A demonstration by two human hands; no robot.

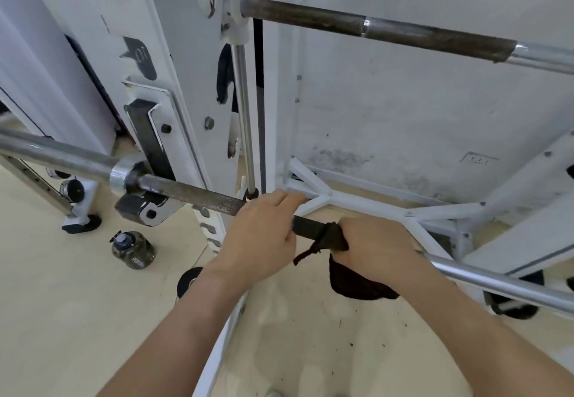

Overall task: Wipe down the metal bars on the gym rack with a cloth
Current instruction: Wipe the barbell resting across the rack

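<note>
Bar [192, 193]: knurled steel | left hand [264, 235] curled round it | right hand [375, 247] clamps dark cloth [357, 284] on it

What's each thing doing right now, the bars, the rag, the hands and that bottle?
Lower bar: resting on the rack, held by both hands.
Cloth: wrapped round the lower bar, part hanging below.
Left hand: grips the bare bar.
Right hand: grips the cloth on the bar.
Upper bar: racked, untouched.
Bottle: upright on the floor, cap on.
</note>
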